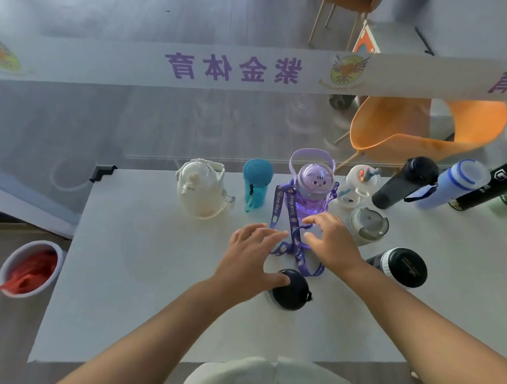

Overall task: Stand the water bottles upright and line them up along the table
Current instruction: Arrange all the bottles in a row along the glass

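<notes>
Right now my fingers are spread wide on both hands and grip nothing. My left hand [250,250] hovers palm down, its fingertips [277,234] just beside the purple strap [292,219], its thumb above a black-lidded bottle [291,290] standing near the table's front. My right hand [330,240] reaches in from the other side, forefinger and thumb apart around the strap's loop; whether they touch it I cannot tell.

That strap trails toward me from the purple bottle [314,186], which stands upright near the far edge, its carry handle raised, its long axis vertical.

Along the far edge stands a row: a clear round bottle [201,189] at the left, then a teal bottle [256,183], the purple one, a small white bottle [359,181], a black bottle [403,182], a pale blue bottle [449,183] and a tall black flask [490,186]. Nearer me on the right stand a grey-lidded cup [368,224] and a black-and-white flask [400,265].

All rest on a white table [134,284]. Beyond it are a grey floor, a white banner [124,64] with purple characters and an orange chair [412,124]. A bin [29,268] holding something red sits at my left.
</notes>
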